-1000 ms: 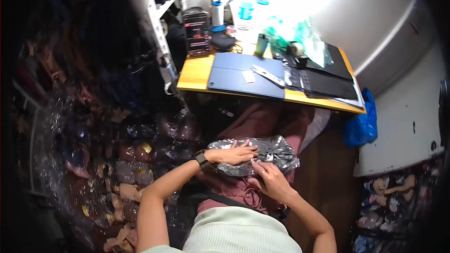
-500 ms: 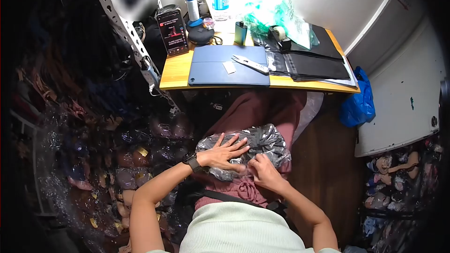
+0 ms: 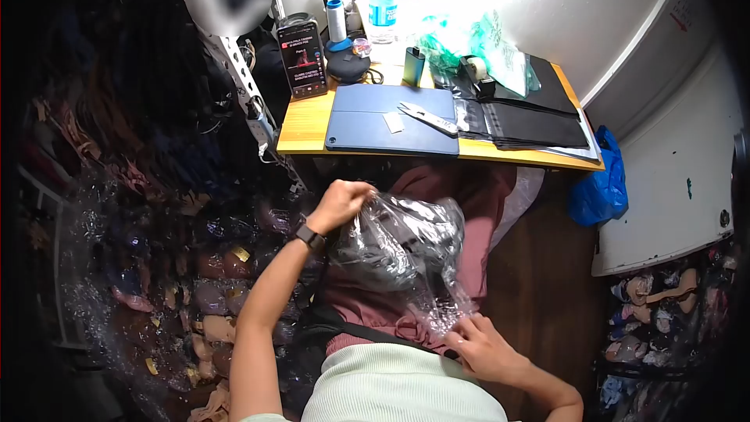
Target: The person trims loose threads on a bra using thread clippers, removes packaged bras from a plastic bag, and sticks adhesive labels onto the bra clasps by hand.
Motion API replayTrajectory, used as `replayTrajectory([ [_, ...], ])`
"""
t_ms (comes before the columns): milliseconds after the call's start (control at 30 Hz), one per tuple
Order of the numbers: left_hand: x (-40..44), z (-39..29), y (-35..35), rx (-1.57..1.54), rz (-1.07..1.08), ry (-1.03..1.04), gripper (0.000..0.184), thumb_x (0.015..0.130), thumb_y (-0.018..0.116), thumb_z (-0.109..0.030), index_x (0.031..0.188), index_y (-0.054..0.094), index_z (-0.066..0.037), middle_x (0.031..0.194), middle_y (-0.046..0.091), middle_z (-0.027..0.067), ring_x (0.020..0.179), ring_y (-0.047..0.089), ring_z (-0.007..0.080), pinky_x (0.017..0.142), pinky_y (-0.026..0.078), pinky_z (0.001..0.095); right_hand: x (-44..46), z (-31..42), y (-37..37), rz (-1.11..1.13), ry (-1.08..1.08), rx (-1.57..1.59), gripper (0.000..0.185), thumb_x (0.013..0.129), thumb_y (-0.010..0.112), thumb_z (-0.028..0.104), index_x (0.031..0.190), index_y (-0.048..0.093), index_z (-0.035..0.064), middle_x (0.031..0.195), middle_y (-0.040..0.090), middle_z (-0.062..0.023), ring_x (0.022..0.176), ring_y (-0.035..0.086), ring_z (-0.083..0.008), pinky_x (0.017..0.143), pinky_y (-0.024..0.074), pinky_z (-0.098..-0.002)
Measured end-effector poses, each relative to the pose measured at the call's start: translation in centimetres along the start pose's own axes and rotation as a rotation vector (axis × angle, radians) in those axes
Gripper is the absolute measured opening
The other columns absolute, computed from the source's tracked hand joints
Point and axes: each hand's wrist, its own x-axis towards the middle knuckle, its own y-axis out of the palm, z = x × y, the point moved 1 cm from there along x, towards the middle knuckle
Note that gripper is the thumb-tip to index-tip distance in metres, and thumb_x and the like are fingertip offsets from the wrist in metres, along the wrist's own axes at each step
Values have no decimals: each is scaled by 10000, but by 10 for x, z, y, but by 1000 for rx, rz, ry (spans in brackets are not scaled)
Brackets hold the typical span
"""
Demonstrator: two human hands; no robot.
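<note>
A clear plastic bag (image 3: 422, 223) with a dark grey, folded-looking item inside rests on my lap, over the dusky pink trousers (image 3: 473, 246). My left hand (image 3: 344, 202), with a dark watch on the wrist, pinches the bag's upper left corner and lifts it. Lower right, near my waist, my right hand (image 3: 473, 342) is closed on the bag's loose, stretched-out end. The plastic spans between both hands, wrinkled and shiny. What exactly the dark item is, I cannot make out through the glare.
Ahead stands a wooden desk (image 3: 305, 137) with a blue folder-like case (image 3: 367, 121), snips (image 3: 428, 117), a phone (image 3: 303, 59), a tape dispenser (image 3: 478, 76) and black pouches (image 3: 539, 125). A blue bag (image 3: 600, 180) hangs at its right. Plastic-wrapped goods (image 3: 223, 297) fill the left side.
My left hand has gone from lying flat on the package to gripping its upper left corner. My right hand has moved down and right, drawing the plastic end out. The view has shifted slightly.
</note>
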Motion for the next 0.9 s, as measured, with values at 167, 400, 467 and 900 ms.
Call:
replayTrajectory([
  [167,-6,-14,23,-215,130,-154,241,915,580,-190,1045,650,1,801,682,79,751,616,94,682,498,248,-1,-17,2,-134,137,55,154,795,600,38,945,564,37,901,583,-156,810,597,-318,690,479,-417],
  [400,-5,-19,63,-347,415,-268,528,935,534,-364,1344,422,-50,1263,539,103,1122,531,174,946,428,305,129,-74,46,-417,19,-635,336,739,568,47,1073,592,13,1022,625,-181,970,600,-335,858,467,-418],
  [467,-8,-30,61,-281,431,-145,542,937,477,-456,1293,491,-48,1244,552,122,1124,535,213,958,414,316,155,-109,68,-437,32,-533,361,723,564,67,1075,617,4,1034,633,-180,965,608,-333,852,479,-410],
  [900,-212,2,-166,-74,292,-357,341,860,621,-299,968,671,20,839,680,99,740,608,159,670,485,316,73,-111,-58,-509,321,793,288,896,516,234,1069,580,11,1034,596,-151,884,589,-236,785,488,-360],
])
